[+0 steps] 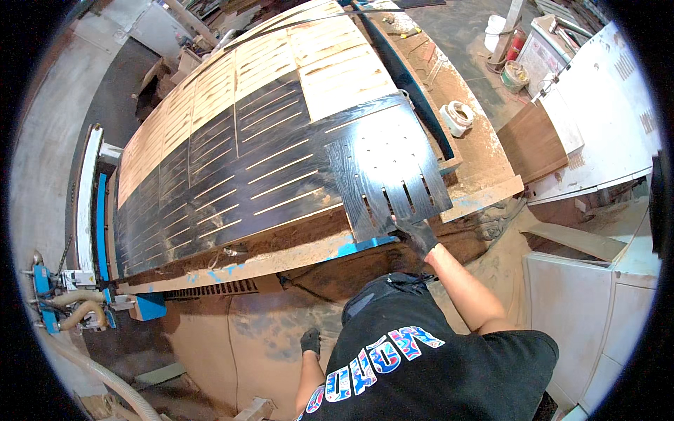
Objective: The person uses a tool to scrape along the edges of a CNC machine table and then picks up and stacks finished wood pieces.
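Covering the near right corner of a slotted sheet (270,158) on the counter (486,198), a black panel (393,175) is grasped at its near edge by the fingers of the gloved right hand (418,237). The left hand (310,341), also gloved, is held low, well apart from the panel; whether its fingers are clenched cannot be told.
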A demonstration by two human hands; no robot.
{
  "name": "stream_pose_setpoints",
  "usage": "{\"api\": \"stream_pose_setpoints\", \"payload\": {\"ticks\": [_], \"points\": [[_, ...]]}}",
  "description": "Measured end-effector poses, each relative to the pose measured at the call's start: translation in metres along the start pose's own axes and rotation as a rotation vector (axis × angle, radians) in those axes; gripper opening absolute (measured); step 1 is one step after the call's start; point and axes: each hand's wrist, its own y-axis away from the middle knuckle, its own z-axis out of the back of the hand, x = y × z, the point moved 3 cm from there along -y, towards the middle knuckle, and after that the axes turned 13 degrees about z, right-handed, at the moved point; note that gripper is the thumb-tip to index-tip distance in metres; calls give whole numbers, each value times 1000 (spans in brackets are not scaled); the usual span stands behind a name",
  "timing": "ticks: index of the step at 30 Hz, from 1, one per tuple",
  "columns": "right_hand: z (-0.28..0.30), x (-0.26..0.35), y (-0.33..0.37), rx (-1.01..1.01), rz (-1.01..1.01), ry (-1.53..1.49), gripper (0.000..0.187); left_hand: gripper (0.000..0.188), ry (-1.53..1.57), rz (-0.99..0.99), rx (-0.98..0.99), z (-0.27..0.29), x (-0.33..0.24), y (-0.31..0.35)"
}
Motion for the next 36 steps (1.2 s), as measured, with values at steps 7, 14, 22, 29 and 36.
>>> {"api": "stream_pose_setpoints", "payload": {"ticks": [7,14,22,29,36], "points": [[19,-12,-1,36,-70,37,37,20,-24,-182,-33,-18,-35,6],[26,15,3,-8,92,8,29,29,80,-39,-31,-34,-38,17],[129,59,5,-128,260,-409,32,33,-67,54,17,-23,-24,-8],[266,69,51,-388,314,-498,33,30,-31,-103,56,-38,-55,-11],[317,61,76,-382,134,-314,29,30,-640,-381,-144,-15,-69,-40]]}}
